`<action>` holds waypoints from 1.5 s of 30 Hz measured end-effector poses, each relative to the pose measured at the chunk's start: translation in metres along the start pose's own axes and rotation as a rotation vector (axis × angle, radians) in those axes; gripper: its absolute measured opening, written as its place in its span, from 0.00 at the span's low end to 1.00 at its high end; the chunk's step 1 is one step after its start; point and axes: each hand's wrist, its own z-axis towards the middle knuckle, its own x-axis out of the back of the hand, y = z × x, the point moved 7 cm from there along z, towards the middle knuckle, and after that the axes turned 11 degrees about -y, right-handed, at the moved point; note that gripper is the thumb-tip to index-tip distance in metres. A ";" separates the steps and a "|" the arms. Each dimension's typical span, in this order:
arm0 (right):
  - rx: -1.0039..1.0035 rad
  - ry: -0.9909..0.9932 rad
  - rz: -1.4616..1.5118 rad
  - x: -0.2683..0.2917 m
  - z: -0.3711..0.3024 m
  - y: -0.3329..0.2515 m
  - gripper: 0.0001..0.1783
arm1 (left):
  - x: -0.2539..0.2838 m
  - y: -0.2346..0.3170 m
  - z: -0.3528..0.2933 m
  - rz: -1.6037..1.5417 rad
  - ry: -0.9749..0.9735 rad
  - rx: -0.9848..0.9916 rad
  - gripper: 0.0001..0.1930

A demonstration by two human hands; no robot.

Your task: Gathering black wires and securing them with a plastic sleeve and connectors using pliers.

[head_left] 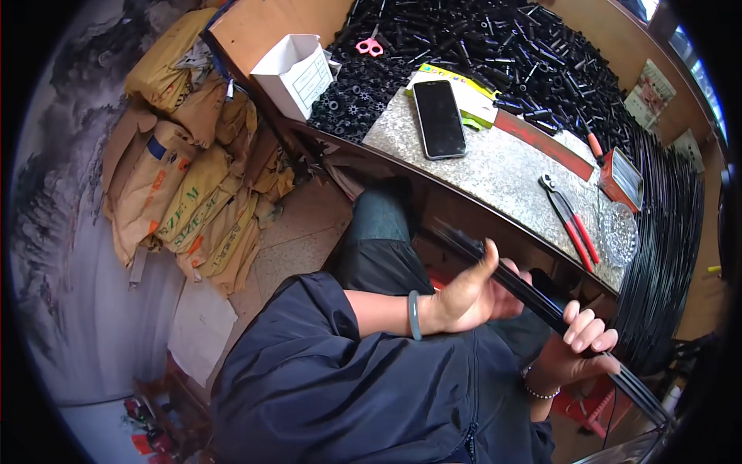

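A long bundle of thin black rods (533, 299), resembling a folded umbrella frame, slants across my lap from upper left to lower right. My right hand (580, 348) wraps its fingers round the lower part, where separate rods show beyond the fist. Farther up, my left hand (468, 300) has its thumb against the bundle, which passes between thumb and fingers; those fingers are slightly blurred and partly behind it. The upper tip of the bundle is smeared by motion. A grey bangle sits on my left wrist and a beaded bracelet on the right.
On the worktable lie a phone (440, 120), red-handled pliers (570, 224), a glass dish (618, 236), pink scissors (369, 46) and a white box (294, 76). Black tubular parts (495, 46) are heaped behind. Long black rods (657, 247) lie at right, brown sacks (193, 178) at left.
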 end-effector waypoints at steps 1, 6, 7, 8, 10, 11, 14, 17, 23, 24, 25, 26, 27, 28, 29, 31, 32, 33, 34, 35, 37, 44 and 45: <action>-0.048 -0.015 0.049 -0.001 0.003 0.002 0.29 | 0.008 -0.017 -0.011 0.106 -0.006 0.259 0.31; -0.405 -0.069 -0.131 0.014 -0.034 0.071 0.13 | -0.039 0.159 -0.048 2.198 0.294 -0.660 0.12; -0.464 -0.070 -0.164 0.017 -0.047 0.086 0.10 | -0.046 0.203 -0.064 2.317 0.681 -0.769 0.10; -0.539 -0.067 -0.211 0.021 -0.061 0.100 0.11 | -0.038 0.244 -0.076 2.497 0.825 -0.937 0.11; -0.649 -0.058 -0.249 0.021 -0.073 0.115 0.12 | -0.024 0.291 -0.080 2.583 0.954 -0.903 0.13; -0.636 -0.067 -0.196 0.019 -0.071 0.118 0.16 | -0.019 0.304 -0.075 2.641 0.936 -0.886 0.13; -0.504 -0.091 -0.124 0.009 -0.036 0.104 0.19 | -0.014 0.319 -0.043 2.808 0.913 -0.708 0.13; -0.499 -0.139 0.061 -0.002 -0.001 0.098 0.13 | 0.000 0.341 -0.044 2.836 1.050 -0.478 0.12; -0.535 -0.187 0.038 0.000 0.012 0.093 0.13 | -0.010 0.341 -0.033 2.718 1.099 -0.501 0.06; -0.543 -0.216 0.022 -0.001 0.011 0.093 0.14 | -0.023 0.336 -0.033 2.655 1.038 -0.694 0.07; -0.538 -0.213 0.018 -0.001 0.010 0.094 0.14 | -0.036 0.331 -0.036 2.579 0.979 -0.878 0.07; -0.526 -0.218 0.037 -0.002 0.009 0.097 0.14 | -0.057 0.319 -0.031 2.481 0.869 -0.973 0.12; -0.515 -0.221 0.054 -0.002 0.008 0.097 0.15 | -0.069 0.309 -0.019 2.113 0.607 -1.010 0.11; -0.522 -0.242 0.068 -0.006 0.008 0.098 0.15 | -0.085 0.293 -0.007 1.873 0.385 -1.028 0.10; -0.520 -0.233 0.066 -0.006 0.007 0.098 0.15 | -0.102 0.267 0.011 1.633 0.285 -0.926 0.09; -0.539 -0.245 0.098 -0.011 0.008 0.100 0.15 | -0.142 0.214 0.038 1.459 -0.037 -0.741 0.13; -0.523 -0.265 0.070 -0.011 0.008 0.100 0.16 | -0.159 0.188 0.053 1.386 -0.184 -0.603 0.14; -0.518 -0.270 0.077 -0.013 0.010 0.101 0.16 | -0.170 0.164 0.062 1.213 -0.394 -0.528 0.14; -0.541 -0.272 0.031 -0.015 0.010 0.102 0.17 | -0.173 0.149 0.069 1.090 -0.458 -0.410 0.14; -0.564 -0.268 -0.022 -0.015 0.009 0.102 0.18 | -0.169 0.137 0.077 1.028 -0.479 -0.352 0.14; -0.559 -0.249 -0.016 -0.015 0.010 0.100 0.18 | -0.169 0.119 0.083 0.999 -0.440 -0.287 0.15; -0.558 -0.193 -0.067 -0.006 0.011 0.095 0.17 | -0.155 0.098 0.086 0.847 -0.373 -0.143 0.15; -0.554 -0.185 -0.047 -0.008 0.012 0.095 0.16 | -0.154 0.098 0.086 0.851 -0.371 -0.138 0.15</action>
